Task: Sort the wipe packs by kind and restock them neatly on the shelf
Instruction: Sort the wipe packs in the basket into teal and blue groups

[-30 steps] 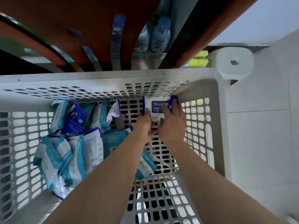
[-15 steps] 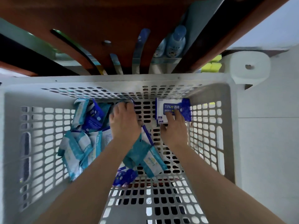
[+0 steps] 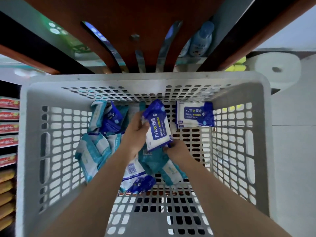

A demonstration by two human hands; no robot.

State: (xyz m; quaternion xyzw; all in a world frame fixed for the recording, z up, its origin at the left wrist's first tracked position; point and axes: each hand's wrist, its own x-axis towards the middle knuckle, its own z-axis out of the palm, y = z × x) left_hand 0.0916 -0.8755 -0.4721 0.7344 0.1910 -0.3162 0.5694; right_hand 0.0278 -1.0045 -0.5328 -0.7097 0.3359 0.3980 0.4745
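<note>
Both my hands are down inside a white perforated basket. They hold one blue-and-white 75% alcohol wipe pack tilted on end: my left hand grips its left edge, my right hand pinches its lower corner. A small stack of the same alcohol packs lies flat against the basket's far right wall. Teal-and-white wipe packs are heaped at the left, mixed with other blue packs. More teal packs lie under my hands, and another blue pack lies near my left forearm.
A brown shelf unit rises beyond the basket, with pale blue bottles on a lower shelf. A white paper roll and yellow items sit at the right. Red-labelled goods line shelves at the left. White floor tiles are at the right.
My left hand has lifted a blue alcohol pack out of the pile. My right hand has left the stacked packs at the far right wall and come back to grip this pack's lower corner.
</note>
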